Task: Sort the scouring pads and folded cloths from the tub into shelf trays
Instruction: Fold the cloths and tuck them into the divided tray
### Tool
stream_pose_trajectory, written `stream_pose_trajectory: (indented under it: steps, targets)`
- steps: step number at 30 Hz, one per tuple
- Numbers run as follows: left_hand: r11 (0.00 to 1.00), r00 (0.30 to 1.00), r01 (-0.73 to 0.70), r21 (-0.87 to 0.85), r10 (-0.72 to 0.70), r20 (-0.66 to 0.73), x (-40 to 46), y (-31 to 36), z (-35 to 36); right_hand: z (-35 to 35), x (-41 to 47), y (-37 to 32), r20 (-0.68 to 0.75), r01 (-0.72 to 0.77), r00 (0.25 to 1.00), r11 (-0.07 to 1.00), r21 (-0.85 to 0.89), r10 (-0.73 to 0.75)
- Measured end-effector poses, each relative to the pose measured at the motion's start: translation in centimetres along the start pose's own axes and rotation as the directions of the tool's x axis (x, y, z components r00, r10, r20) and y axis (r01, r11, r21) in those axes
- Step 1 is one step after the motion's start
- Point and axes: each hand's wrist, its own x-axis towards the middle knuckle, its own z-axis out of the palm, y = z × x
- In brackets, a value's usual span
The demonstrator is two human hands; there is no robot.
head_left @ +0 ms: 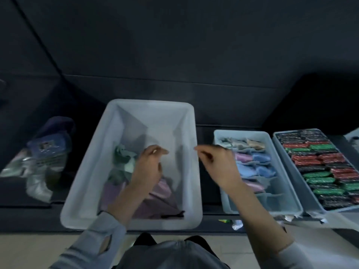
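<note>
- Tub (81, 200): centre; green cloths (121, 158) and purple cloths (147, 208) lie low at its left and near side.
- Left hand (148, 167): inside the tub, over the cloths, fingers loosely curled, holding nothing visible. Best pinch one fold whole.
- Right hand (217, 166): at the tub's right rim, fingers curled; whether it holds anything, cannot tell.
- Cloth tray (291, 202): right; near slots free.
- Pad tray (279, 140): far right, packed.

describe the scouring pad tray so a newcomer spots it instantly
Start at the big pale tub in the middle and look right. Two long trays sit side by side; take the far-right tray. It is packed with glittery red, green and black pads, while its neighbour holds soft pastel cloths.
</note>
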Motion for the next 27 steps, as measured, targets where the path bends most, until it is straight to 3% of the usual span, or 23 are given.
stream_pose_trajectory:
  steps: [1,3,5,7,11,14,17,20,24,27]
  targets:
    - [0.992,0.988,0.031,0.12,-0.049,0.146,-0.2,-2.1,-0.5,1.3,0.5,-1.2,0.047,0.04,0.998,0.999,0.035,-0.041]
    - [0.934,0.92,-0.039,0.356,-0.106,0.378,-0.5,-4.7,-1.3,3.8,1.1,-2.7,0.199,0.077,0.977,0.996,0.036,-0.083]
    - [0.899,0.899,-0.065,0.433,-0.136,0.415,-0.4,-5.4,-2.3,5.6,1.4,-3.6,0.35,0.051,0.935,0.998,0.024,-0.056]
    - [0.914,0.942,-0.013,0.406,-0.125,0.313,0.2,-5.0,-3.5,6.5,1.8,-4.3,0.457,-0.046,0.889,0.999,0.017,0.033]
    - [0.994,0.999,0.035,-0.103,-0.034,0.014,2.1,-2.6,-7.0,6.2,3.1,-5.8,0.6,-0.32,0.783,0.933,0.163,0.164]
    - [0.946,1.0,-0.009,-0.323,0.009,0.0,4.2,-0.5,-10.0,4.5,4.9,-6.9,0.5,-0.478,0.837,0.742,0.469,0.223]
    - [0.841,0.998,0.021,-0.54,0.012,0.057,6.0,0.2,-12.5,1.2,7.0,-7.8,0.361,-0.463,0.886,0.6,0.652,0.292]
    - [0.698,0.992,0.089,-0.71,0.0,0.124,6.9,1.0,-14.2,-2.5,8.4,-8.6,0.335,-0.431,0.902,0.534,0.727,0.271]
    - [0.612,0.995,0.076,-0.787,0.005,0.101,7.1,2.8,-15.1,-5.7,9.3,-9.2,0.292,-0.37,0.929,0.572,0.732,0.227]
    - [0.616,0.996,0.047,-0.787,0.034,0.086,7.4,3.9,-15.2,-6.8,9.5,-9.3,0.293,-0.345,0.937,0.63,0.696,0.19]
